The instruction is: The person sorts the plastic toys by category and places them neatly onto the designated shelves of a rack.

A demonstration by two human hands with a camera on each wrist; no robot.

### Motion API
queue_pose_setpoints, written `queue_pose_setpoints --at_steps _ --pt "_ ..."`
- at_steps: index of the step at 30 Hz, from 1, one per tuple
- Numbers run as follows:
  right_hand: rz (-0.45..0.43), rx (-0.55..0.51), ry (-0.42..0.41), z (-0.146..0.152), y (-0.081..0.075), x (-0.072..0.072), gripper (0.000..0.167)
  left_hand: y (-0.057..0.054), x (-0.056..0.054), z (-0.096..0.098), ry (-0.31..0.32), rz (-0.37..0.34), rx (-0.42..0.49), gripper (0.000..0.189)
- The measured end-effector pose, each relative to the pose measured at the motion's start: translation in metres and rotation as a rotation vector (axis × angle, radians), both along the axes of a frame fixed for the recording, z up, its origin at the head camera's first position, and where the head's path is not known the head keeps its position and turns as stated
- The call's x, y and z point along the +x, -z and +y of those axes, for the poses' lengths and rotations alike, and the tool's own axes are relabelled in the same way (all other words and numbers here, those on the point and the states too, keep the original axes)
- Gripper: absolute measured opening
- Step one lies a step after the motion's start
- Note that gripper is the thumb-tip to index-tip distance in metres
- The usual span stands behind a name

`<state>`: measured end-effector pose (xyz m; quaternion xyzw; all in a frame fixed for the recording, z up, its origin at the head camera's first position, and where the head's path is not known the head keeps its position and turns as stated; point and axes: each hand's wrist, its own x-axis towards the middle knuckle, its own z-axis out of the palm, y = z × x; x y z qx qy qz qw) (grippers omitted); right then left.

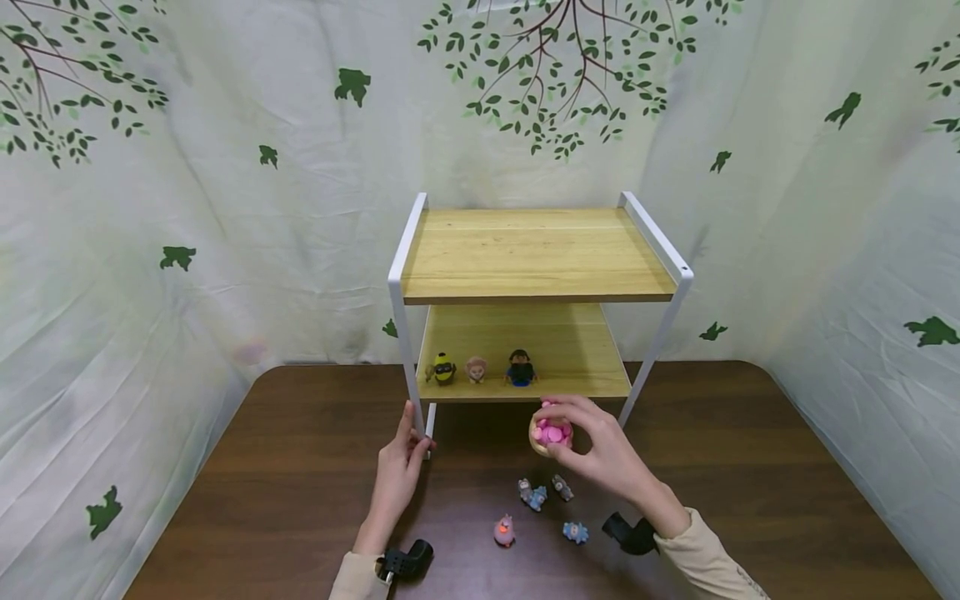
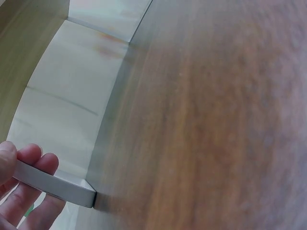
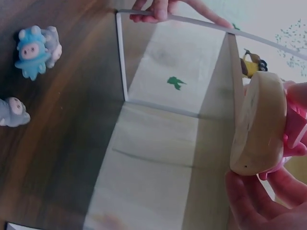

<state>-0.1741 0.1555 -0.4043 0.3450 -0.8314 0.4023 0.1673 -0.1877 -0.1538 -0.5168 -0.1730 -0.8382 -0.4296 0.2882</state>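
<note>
My right hand (image 1: 611,454) pinches a pink figurine with a round cream base (image 1: 553,433), held just in front of the lower shelf's front edge. From the right wrist view, the base (image 3: 259,124) faces the camera and fingers cover part of the pink top. On the other side, my left hand (image 1: 396,475) grips the white front leg (image 2: 57,184) of a two-tier shelf, its index finger pointing up along the leg. The lower board (image 1: 577,350) bears a yellow-and-black figurine (image 1: 443,368), a small beige one (image 1: 476,369) and a dark-haired one in blue (image 1: 520,368).
Several small figurines lie on the brown table (image 1: 300,483) before the shelf: a pink one (image 1: 504,531), a blue one (image 1: 576,532), a grey one (image 1: 562,487) and a blue-and-grey pair (image 1: 534,497). The wooden top board (image 1: 525,250) overhangs the lower shelf.
</note>
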Motion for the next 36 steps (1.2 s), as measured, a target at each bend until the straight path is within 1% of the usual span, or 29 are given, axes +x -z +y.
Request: queue_pose_setpoints --at_steps 10,18,23,27,33,36 --pt "0.049 -0.007 0.012 0.005 -0.008 -0.005 0.032 0.0 0.0 0.0 0.005 0.014 0.002 0.084" --pt "0.075 -0.01 0.037 0.008 -0.013 -0.008 0.032 0.0 0.0 0.001 0.002 0.005 -0.004 0.083" --pt "0.094 -0.019 0.037 0.01 -0.015 -0.012 0.032 0.0 0.0 0.0 -0.002 -0.003 -0.002 0.076" --pt "0.083 -0.014 0.048 0.012 -0.017 -0.016 0.031 0.0 0.0 0.001 -0.003 -0.007 0.0 0.075" --pt "0.063 -0.002 0.087 0.014 -0.019 -0.022 0.031 0.0 0.0 0.001 -0.001 0.005 0.001 0.083" --pt "0.056 -0.013 0.09 0.015 -0.019 -0.024 0.031 0.0 0.0 0.0 0.0 0.012 0.004 0.085"
